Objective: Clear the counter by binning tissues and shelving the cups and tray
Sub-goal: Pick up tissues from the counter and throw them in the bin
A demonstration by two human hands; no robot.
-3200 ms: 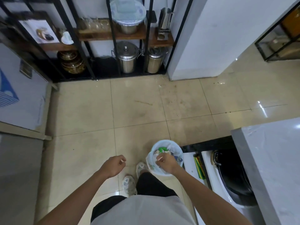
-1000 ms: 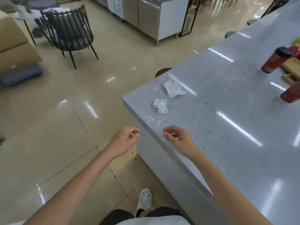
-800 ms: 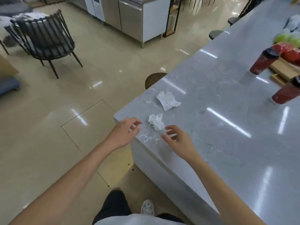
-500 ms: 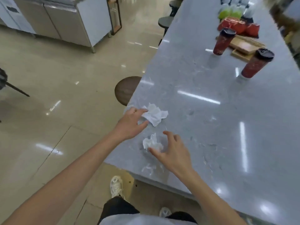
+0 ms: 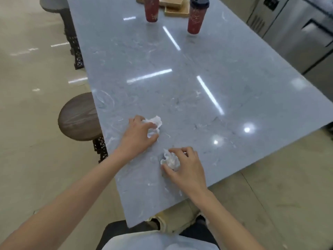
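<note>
1. Both hands have closed onto the tissues since half a second ago, when they were only reaching and touching them with spread fingers.
2. Fingers of the left hand [image 5: 137, 137] curl around the farther crumpled white tissue [image 5: 154, 123], thumb and fingertips pinching it against the counter; part of the paper sticks out past the fingertips.
3. Fingers of the right hand [image 5: 185, 168] are bent over the nearer crumpled white tissue [image 5: 170, 160], with the thumb below it and the fingertips above, gripping it loosely; it rests on the surface.
4. The two tissues lie near each other but apart, close to the near left corner of the grey marbled stone counter [image 5: 198, 87].
5. Bare forearms run back from both hands toward the bottom of the view, above a light shirt and dark trousers.
6. At the far end of the counter stand two tall red paper cups, the left cup [image 5: 151, 9] with its top cut off by the frame and the right cup [image 5: 196, 15] with a black lid.
7. Behind and between them lies a flat wooden tray [image 5: 175, 9].
8. A round dark wooden stool [image 5: 79, 117] stands tucked against the counter's left edge, on the beige tiled floor [image 5: 36, 123].
9. Stainless steel cabinets [image 5: 297, 29] stand to the far right.
</note>
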